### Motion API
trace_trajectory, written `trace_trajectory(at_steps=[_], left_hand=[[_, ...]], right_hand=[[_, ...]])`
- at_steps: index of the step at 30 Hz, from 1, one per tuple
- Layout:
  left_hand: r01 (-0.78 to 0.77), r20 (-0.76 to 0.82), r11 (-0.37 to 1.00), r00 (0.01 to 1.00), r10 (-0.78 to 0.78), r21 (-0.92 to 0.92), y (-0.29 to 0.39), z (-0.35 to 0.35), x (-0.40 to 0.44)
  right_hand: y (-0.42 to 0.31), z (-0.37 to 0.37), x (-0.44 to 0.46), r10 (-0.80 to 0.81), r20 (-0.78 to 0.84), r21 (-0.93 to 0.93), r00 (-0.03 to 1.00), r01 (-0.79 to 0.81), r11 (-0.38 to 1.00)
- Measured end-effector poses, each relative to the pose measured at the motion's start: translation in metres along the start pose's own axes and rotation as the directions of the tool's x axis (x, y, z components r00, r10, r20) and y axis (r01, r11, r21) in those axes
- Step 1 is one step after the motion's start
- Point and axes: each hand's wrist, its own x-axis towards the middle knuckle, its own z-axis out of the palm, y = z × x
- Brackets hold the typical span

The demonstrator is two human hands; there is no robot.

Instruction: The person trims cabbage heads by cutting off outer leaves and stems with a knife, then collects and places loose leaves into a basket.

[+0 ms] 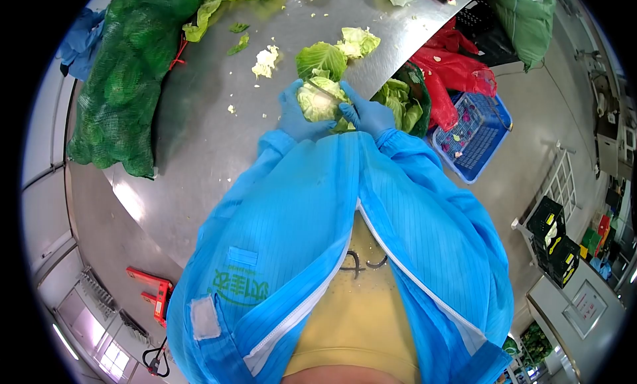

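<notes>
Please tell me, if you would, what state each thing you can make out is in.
Cabbage: held between both hands.
Left hand: gloved, cupped against the cabbage.
Right hand: gloved, at the cabbage's other side.
Table: strewn with scraps.
Net sack: full, bulging.
Jacket: partly unzipped.
Blue basket: open, scraps inside.

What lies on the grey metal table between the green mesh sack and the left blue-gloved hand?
In the head view, small pale crumbs lie there, with a larger pale clump farther forward.

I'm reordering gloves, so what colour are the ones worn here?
The gloves are blue, best seen in the head view.
</notes>
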Motion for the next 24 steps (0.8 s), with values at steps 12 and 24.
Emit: trace_trajectory(at_steps=[12, 24], left_hand=[[-0.025, 0.033, 0.999, 0.999, 0.027, -0.04, -0.009, 0.004, 0.003], [-0.194, 0.021, 0.978, 0.98, 0.196, -0.071, -0.005, -0.002, -0.004]], right_hand=[[0.007, 0.018, 0.012, 0.047, -0.058, 0.127, 0.997, -0.039, 0.991], [0.018, 0.048, 0.038, 0.312, -0.267, 0.572, 0.912, -0.111, 0.813]])
